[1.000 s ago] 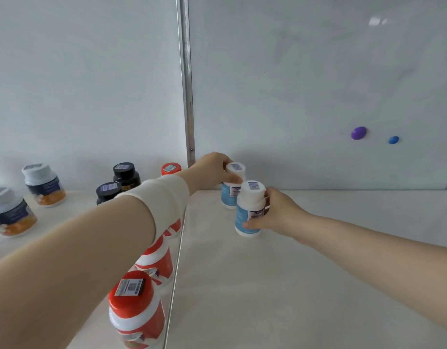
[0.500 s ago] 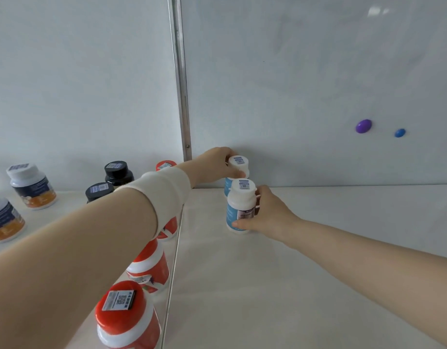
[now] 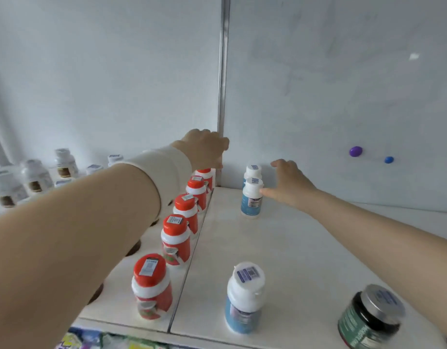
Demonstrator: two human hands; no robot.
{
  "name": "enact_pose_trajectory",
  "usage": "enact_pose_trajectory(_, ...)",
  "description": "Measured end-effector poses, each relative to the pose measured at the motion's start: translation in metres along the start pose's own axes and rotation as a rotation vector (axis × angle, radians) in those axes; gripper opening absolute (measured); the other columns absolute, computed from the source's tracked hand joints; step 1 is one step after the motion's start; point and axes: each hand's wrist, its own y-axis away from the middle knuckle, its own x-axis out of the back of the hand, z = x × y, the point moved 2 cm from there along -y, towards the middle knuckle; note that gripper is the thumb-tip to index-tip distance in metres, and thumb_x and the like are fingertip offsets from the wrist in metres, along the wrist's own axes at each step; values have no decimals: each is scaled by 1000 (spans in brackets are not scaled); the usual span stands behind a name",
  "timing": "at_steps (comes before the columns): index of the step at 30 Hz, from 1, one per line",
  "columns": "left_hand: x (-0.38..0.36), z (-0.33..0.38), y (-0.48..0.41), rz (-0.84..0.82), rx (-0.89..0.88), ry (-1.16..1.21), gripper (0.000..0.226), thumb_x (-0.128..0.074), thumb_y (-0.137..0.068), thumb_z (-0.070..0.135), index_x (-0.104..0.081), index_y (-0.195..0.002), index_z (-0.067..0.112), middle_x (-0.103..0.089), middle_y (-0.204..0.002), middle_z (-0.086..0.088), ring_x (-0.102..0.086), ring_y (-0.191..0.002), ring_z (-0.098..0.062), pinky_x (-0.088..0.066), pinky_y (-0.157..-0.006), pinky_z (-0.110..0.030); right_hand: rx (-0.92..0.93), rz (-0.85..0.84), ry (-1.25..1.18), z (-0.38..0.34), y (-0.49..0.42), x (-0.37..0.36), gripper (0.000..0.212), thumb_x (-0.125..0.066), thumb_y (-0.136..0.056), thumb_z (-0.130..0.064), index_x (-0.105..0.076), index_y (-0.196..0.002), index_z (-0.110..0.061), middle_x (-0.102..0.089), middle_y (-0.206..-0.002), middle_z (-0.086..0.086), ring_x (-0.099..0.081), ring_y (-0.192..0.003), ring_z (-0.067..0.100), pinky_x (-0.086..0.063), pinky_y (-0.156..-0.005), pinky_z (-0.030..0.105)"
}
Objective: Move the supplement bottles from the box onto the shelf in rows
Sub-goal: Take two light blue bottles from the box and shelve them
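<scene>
White plastic caps and blue labels mark the two blue bottles [image 3: 252, 197] standing one behind the other at the back of the shelf [image 3: 305, 248], close to the wall [image 3: 318, 96]. Your right hand [image 3: 291, 187] hangs beside them with fingers [image 3: 284, 165] spread and straight, gripping nothing; the thumb tip sits at the nearer bottle's neck, though blur hides whether it touches. Your left hand [image 3: 204, 147] hovers above the far end of a row of red-capped bottles [image 3: 175, 238] lined front to back on the left part of the shelf, its fingers loosely curled downward and, as far as shows, empty. A third blue bottle [image 3: 245, 298] stands alone near the front edge, well apart from the pair, with a dark jar [image 3: 371, 316] under a silver lid to its right; white bottles [image 3: 36, 177] crowd the far left, and two magnets [image 3: 356, 151] dot the wall. The box is not clearly in view. Expect these bottles to be light, rigid and smooth-sided, tall for their footprint and so easy to tip with a sideways knock. Your best hold is probably round the body just under the cap, thumb opposite the fingers, lifting each bottle clear rather than sliding it, since the neighbours stand close enough to topple. The lone front bottle looks the likeliest next piece for the blue row.
</scene>
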Motion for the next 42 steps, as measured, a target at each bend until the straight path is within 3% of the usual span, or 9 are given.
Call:
enact_pose_trajectory(4,21,-16,67,29,43,-259,48,-49,-94,39,-40,-135,15,-53,-129,-7,-51,-117,-25,-41,-93,-33,138,31,182,-44,33,-2,57,-61,-86,-30,-37,-132,-6,-40,-129,15,-43,-122,33,-39,-96,37)
enact_pose_trajectory(11,39,-82,202,-52,233,-397,39,-47,-95,33,-45,-128,13,-55,-120,-6,-53,-110,-23,-39,-87,-29,427,30,292,-177,85,-35,51,-54,-90,-32,-38,-131,-7,-44,-129,15,-44,-119,32,-41,-92,39)
enact_pose_trajectory(22,30,-273,493,-303,620,-435,53,-47,-95,37,-34,-138,11,-48,-134,-10,-48,-123,-27,-38,-100,-35,865,-56,321,-481,187,-166,47,-43,-94,-26,-32,-137,-8,-35,-139,16,-38,-126,33,-35,-100,42)
enact_pose_trajectory(29,-36,-384,684,-486,868,-347,42,-45,-96,33,-41,-131,11,-53,-128,-8,-53,-118,-26,-40,-96,-34,1103,-208,333,-647,273,-293,52,-46,-94,-30,-31,-138,-8,-36,-140,16,-36,-129,33,-34,-103,42)
enact_pose_trajectory(42,-247,-512,854,-750,1029,-68,48,-51,-94,36,-42,-133,9,-51,-133,-11,-50,-123,-27,-41,-98,-35,1348,-445,472,-794,285,-555,54,-47,-93,-37,-32,-138,-11,-37,-141,11,-33,-133,27,-30,-108,40)
